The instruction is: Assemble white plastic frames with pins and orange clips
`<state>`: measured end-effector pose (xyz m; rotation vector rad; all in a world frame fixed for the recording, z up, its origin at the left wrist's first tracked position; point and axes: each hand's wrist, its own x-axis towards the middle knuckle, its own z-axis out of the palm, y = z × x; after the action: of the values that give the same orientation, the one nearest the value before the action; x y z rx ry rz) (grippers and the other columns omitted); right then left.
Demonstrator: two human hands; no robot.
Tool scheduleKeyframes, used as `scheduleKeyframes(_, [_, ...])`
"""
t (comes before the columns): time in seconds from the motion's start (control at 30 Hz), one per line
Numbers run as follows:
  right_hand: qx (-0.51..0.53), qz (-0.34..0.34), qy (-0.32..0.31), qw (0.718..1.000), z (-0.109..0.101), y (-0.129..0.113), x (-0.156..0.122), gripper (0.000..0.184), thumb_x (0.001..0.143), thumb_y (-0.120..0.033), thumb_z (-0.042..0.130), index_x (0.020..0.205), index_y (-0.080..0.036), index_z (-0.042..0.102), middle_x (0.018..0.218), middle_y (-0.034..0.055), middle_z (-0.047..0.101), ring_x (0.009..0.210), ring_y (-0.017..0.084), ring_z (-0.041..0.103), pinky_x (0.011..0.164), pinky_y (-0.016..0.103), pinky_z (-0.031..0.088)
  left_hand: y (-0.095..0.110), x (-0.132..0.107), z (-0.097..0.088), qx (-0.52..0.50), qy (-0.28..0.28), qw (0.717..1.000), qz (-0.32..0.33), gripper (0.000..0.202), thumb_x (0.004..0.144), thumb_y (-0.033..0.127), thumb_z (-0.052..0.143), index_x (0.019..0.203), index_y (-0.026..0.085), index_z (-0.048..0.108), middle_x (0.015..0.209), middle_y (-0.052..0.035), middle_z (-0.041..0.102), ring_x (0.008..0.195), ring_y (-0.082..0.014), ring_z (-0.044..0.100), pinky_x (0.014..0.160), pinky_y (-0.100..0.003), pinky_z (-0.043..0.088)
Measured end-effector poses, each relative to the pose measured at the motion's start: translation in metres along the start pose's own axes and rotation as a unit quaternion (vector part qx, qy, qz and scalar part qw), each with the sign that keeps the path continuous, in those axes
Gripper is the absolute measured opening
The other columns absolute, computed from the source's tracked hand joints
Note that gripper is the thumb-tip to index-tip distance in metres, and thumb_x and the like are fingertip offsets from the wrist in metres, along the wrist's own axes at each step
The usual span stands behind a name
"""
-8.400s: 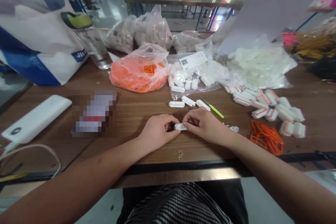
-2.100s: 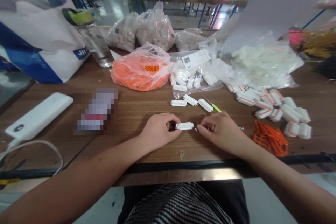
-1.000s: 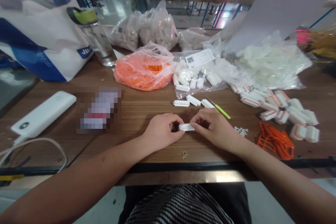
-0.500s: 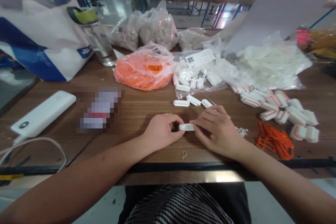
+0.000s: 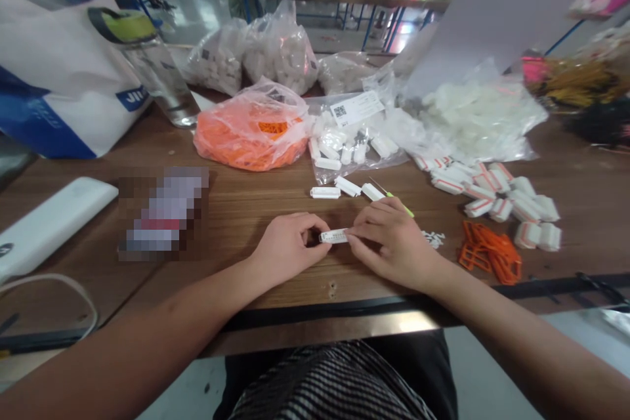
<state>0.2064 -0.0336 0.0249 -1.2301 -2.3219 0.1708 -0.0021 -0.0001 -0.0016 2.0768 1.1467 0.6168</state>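
Between my hands, just above the brown table, is a small white plastic piece [image 5: 335, 236] with a row of marks along its face. My left hand [image 5: 290, 243] pinches its left end between thumb and fingers. On the right end the fingers of my right hand [image 5: 394, 243] are closed, hiding that end. Beyond my hands lie several similar white plastic cases [image 5: 325, 192]. A thin tool with a green handle [image 5: 401, 205] lies just behind my right hand. Tiny white parts [image 5: 433, 238] are scattered to its right.
Orange plastic frames [image 5: 489, 252] and a pile of white cases with orange edges [image 5: 497, 190] are on the right. Behind are a bag of orange parts [image 5: 253, 128] and a bag of white cases [image 5: 354, 134]. A bottle [image 5: 160, 75], power bank [image 5: 54, 226] and blurred-out object [image 5: 167, 210] stand left.
The view has turned slightly to the right, so things appear shifted left. Both hands keep their hold on the white piece. More of the green-handled tool now shows.
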Motion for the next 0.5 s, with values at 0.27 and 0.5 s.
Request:
scheduleKeyframes(0.27, [-0.016, 0.298, -0.090, 0.950, -0.048, 0.070, -0.044, 0.017, 0.078, -0.034, 0.063, 0.070, -0.024, 0.074, 0.063, 0.0021, 0.069, 0.058, 0.019, 0.063, 0.054, 0.033, 0.043, 0.000, 0.001, 0.000, 0.009, 0.002, 1.000, 0.000, 0.011, 0.072, 0.023, 0.069, 0.083, 0.021, 0.071, 0.056, 0.0063, 0.051, 0.049, -0.0088, 0.043, 0.054, -0.023, 0.035])
scheduleKeyframes(0.5, [0.010, 0.228, -0.144, 0.963, -0.044, 0.081, -0.048, 0.016, 0.080, -0.028, 0.059, 0.074, -0.023, 0.073, 0.073, 0.0034, 0.073, 0.066, 0.018, 0.066, 0.063, 0.032, 0.047, 0.000, 0.002, -0.001, 0.024, 0.001, 1.000, 0.010, 0.010, 0.072, 0.023, 0.070, 0.082, 0.021, 0.071, 0.055, 0.0064, 0.050, 0.050, -0.0094, 0.045, 0.056, -0.024, 0.035])
